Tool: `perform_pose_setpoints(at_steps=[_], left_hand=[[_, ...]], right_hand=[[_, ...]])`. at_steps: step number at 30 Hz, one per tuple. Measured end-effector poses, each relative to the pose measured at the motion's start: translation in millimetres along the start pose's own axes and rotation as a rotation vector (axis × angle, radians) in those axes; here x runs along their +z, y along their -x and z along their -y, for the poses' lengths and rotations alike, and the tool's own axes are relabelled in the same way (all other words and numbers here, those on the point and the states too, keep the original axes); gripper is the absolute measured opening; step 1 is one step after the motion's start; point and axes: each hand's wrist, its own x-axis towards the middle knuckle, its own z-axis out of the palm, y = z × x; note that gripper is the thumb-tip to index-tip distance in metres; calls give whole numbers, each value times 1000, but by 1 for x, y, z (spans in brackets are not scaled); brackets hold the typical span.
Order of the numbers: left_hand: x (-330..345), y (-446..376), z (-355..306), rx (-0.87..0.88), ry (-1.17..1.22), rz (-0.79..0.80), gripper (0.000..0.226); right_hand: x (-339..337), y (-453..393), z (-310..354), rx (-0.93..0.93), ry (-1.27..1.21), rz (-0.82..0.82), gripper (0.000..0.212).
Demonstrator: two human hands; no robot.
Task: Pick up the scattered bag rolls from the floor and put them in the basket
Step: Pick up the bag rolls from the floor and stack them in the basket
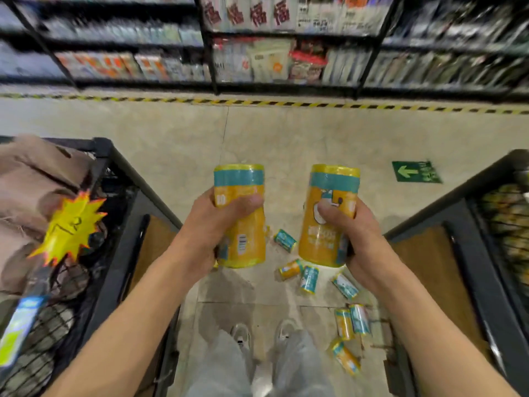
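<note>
My left hand (213,224) grips an upright yellow bag roll with a teal band (243,239). A second yellow and teal bag roll (325,233) stands upright in the grip of my right hand (355,236). Both are held at chest height above the floor. Below them several smaller bag rolls lie scattered on the tiles, among them one teal roll (284,240), one yellow roll (290,269) and a pair side by side (352,322). A black wire basket bin (486,202) with yellowish packs inside stands at my right.
At my left stands another black wire bin (114,179), filled with brown cloth goods and carrying a yellow starburst price tag (73,227). Stocked shelves (257,53) run across the far side behind a yellow-black floor stripe. A green arrow sign (416,171) is stuck on the floor. My feet (263,336) are below.
</note>
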Motion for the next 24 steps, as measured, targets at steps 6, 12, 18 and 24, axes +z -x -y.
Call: perform_pose_setpoints(at_steps=[6,12,18,24], left_hand=[[32,60,-64,-11,126,104,53],[58,90,-98,17,7,389,55],[101,142,-89,4,-129,692,51],[148,232,-48,-72,-215,979,61]], right_hand=[[22,84,64,-35,-163,-62,111],[34,161,82,-193,-198,-241,103],[28,260,65,-357,-213,-534,73],[24,389,28,-443,-267,-869,99]])
